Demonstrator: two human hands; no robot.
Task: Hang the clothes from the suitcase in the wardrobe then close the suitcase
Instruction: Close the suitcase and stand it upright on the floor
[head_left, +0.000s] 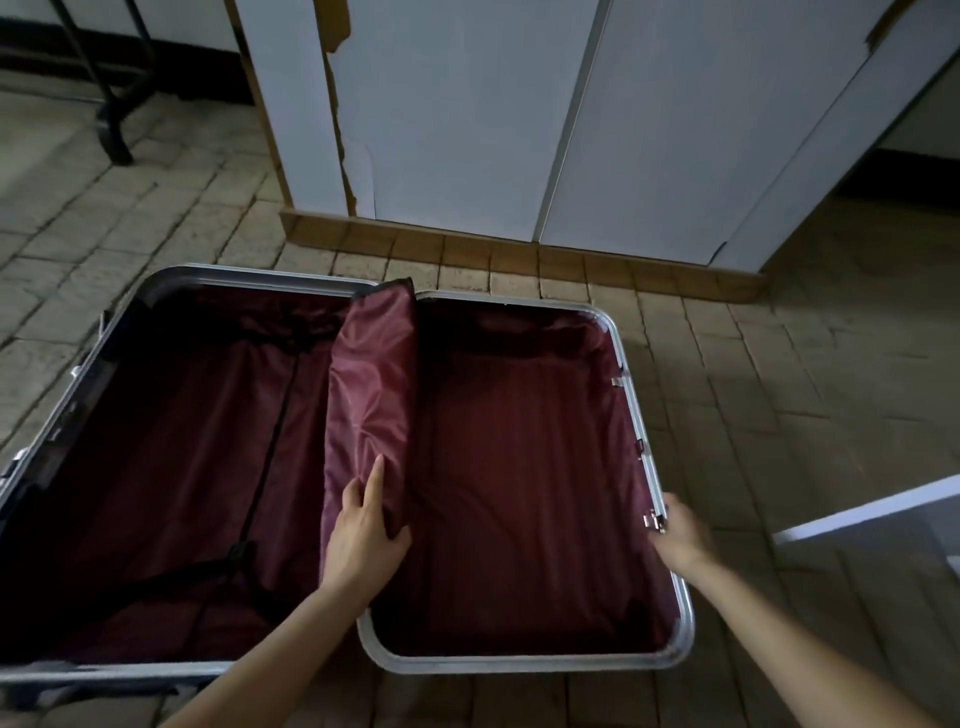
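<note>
Closing step pending: suitcase (524, 665) open flat on floor before wardrobe (467, 130), no clothes visible inside. Left hand (363, 535) grips divider flap (371, 384) at suitcase centre; right hand (680, 535) holds outer rim. Risk: loose flap caught in frame, blocking latches.

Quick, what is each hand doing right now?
Left hand: holds the maroon divider flap.
Right hand: grips the suitcase rim by a latch.

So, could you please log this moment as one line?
suitcase: open, no clothes visible | left hand: holds maroon divider flap | right hand: grips right rim | wardrobe: doors shut
</note>
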